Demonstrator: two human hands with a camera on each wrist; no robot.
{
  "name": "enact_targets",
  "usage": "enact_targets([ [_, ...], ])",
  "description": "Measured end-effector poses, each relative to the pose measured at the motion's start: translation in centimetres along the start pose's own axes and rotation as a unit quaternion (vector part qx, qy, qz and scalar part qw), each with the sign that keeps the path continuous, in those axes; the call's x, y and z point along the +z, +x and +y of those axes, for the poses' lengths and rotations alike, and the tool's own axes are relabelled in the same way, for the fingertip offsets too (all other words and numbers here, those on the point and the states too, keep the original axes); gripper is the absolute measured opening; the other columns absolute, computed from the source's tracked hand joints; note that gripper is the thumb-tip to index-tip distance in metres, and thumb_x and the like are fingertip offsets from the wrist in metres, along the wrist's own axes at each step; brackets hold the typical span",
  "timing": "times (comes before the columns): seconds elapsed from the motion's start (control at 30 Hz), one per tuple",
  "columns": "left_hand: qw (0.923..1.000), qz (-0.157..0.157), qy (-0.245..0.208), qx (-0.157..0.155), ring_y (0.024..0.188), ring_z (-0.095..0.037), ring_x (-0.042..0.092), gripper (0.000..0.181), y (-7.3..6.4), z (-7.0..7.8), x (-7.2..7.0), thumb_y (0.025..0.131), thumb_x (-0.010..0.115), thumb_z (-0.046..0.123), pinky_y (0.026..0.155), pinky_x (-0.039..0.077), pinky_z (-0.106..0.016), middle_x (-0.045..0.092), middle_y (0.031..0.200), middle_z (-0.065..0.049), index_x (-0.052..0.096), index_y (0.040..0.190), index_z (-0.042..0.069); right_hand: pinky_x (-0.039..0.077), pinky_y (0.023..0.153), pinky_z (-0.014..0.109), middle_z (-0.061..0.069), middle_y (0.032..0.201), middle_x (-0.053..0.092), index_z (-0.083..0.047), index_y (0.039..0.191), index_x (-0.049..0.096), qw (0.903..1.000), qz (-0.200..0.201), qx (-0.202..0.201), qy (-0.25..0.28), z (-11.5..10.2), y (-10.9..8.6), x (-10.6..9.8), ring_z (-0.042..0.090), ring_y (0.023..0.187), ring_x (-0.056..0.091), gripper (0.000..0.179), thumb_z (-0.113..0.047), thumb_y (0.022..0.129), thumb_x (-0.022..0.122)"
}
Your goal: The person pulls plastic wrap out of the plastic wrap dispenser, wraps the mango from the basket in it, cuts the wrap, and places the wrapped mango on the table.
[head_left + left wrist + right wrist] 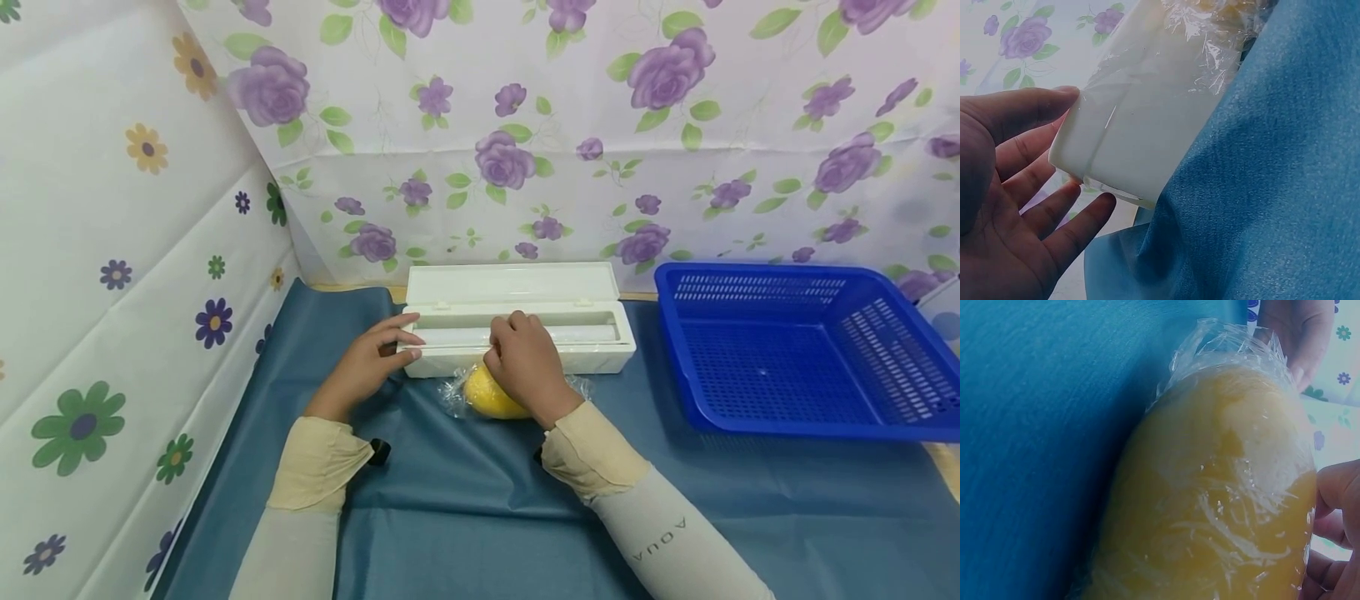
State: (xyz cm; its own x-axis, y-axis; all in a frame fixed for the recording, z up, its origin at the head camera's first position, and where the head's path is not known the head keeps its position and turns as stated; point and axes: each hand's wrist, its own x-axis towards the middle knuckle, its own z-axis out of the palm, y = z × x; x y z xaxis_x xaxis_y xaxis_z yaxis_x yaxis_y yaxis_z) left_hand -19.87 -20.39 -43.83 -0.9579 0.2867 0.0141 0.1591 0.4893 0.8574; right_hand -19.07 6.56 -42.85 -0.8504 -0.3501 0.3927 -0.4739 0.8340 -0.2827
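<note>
A long white cling film box (525, 360) stands with its lid (512, 284) up and a roll of cling film (450, 336) inside. My left hand (367, 363) touches the box's left end, thumb at the front edge, fingers spread, as the left wrist view (1029, 175) shows. Against the box front lies a yellow fruit-like item (491, 393) in clear film; its exact kind is unclear. Above it, my right hand (527, 367) curls over the box's front rim and pinches the cling film there; its fingertips are hidden in the head view. Film stretches over the box front.
A blue plastic basket (678, 358) stands at the right. A dark blue-green cloth (465, 550) with folds covers the table. Floral sheets (450, 125) hang behind and at the left, close to the box.
</note>
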Motion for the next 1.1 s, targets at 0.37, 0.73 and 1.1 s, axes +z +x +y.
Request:
enact_targets([
  [0.37,0.9997,0.004,-0.022,-0.007,0.155,-0.025,0.027,0.028,-0.08,-0.05,-0.03,0.098,0.068,0.026,0.119,0.034,-0.055,0.041,0.161,0.003,0.073,0.121,0.012,0.037,0.067,0.036,0.006,0.081,0.052,-0.012,0.081,0.056,1.0,0.005,0.003,0.002,0.33,-0.18,-0.08,0.024,0.073,0.042,0.013,-0.009,0.094,0.059],
  [0.73,0.9991,0.012,-0.041,-0.01,0.155,-0.023,0.029,0.029,0.01,-0.24,-0.02,0.096,0.071,0.024,0.119,0.036,-0.05,0.043,0.16,0.004,0.074,0.121,0.01,0.037,0.068,0.036,0.007,0.083,0.052,-0.012,0.082,0.056,0.9999,-0.002,0.015,0.001,0.52,-0.38,-0.25,0.024,0.074,0.042,0.014,-0.011,0.095,0.059],
  [1.1,0.9984,0.013,-0.048,-0.025,0.155,-0.019,0.029,0.029,0.1,-0.27,-0.02,0.095,0.072,0.027,0.119,0.037,-0.048,0.043,0.16,0.008,0.074,0.12,0.012,0.039,0.07,0.037,0.007,0.087,0.052,-0.013,0.085,0.056,0.999,-0.023,0.038,0.0,0.57,-0.56,-0.46,0.024,0.078,0.043,0.012,-0.013,0.097,0.057],
])
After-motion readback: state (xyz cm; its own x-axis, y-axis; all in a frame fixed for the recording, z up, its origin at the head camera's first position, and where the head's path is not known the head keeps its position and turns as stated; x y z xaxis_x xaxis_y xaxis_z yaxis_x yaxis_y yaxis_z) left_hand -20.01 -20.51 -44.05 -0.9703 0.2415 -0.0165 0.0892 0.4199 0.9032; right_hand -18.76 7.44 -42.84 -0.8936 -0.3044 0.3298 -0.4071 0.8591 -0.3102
